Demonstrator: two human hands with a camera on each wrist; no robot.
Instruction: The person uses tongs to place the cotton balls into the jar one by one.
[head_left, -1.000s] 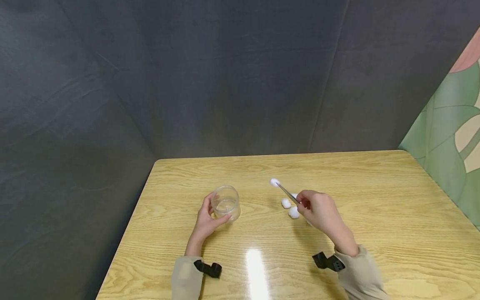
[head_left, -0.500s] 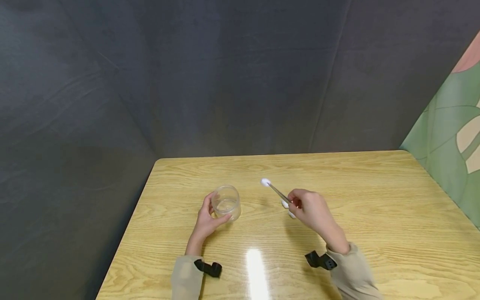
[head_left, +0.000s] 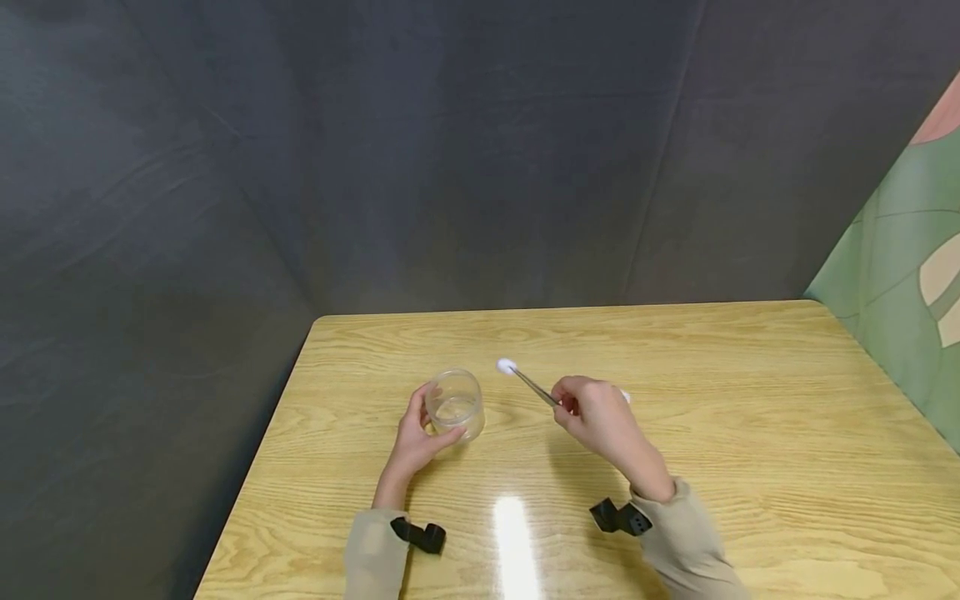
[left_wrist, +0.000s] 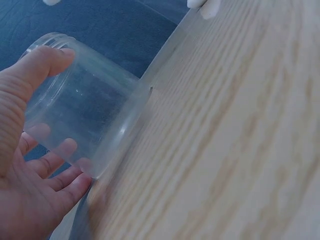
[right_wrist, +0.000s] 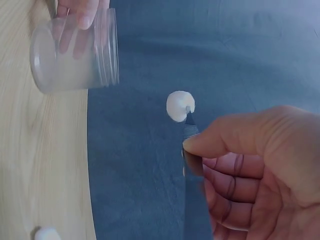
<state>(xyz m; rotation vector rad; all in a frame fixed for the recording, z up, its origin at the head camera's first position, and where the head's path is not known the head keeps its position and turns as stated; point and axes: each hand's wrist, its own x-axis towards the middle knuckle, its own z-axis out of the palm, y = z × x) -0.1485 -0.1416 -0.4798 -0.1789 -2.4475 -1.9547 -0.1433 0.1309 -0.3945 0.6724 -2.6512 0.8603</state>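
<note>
My left hand [head_left: 414,442] grips a clear plastic jar [head_left: 456,400] from its left side, thumb in front and fingers behind. The jar stands upright on the table with its mouth uncovered, and I see nothing inside it. With my right hand [head_left: 603,417] I pinch metal tweezers [head_left: 536,387] between thumb and fingers. A white cotton ball [head_left: 506,366] is held at the tweezers' tips, in the air to the right of the jar. In the right wrist view the cotton ball [right_wrist: 179,106] is apart from the jar [right_wrist: 75,55].
Another white cotton ball [head_left: 626,397] peeks out behind my right hand on the wooden table [head_left: 750,417]; others there may be hidden by the hand. A dark cloth [head_left: 480,167] hangs beyond the table's far edge. A patterned green panel [head_left: 900,242] is at the right.
My right hand has moved left, carrying the tweezers and cotton ball nearer the jar. It now covers the cotton balls seen on the table earlier. The left hand and jar have hardly moved.
</note>
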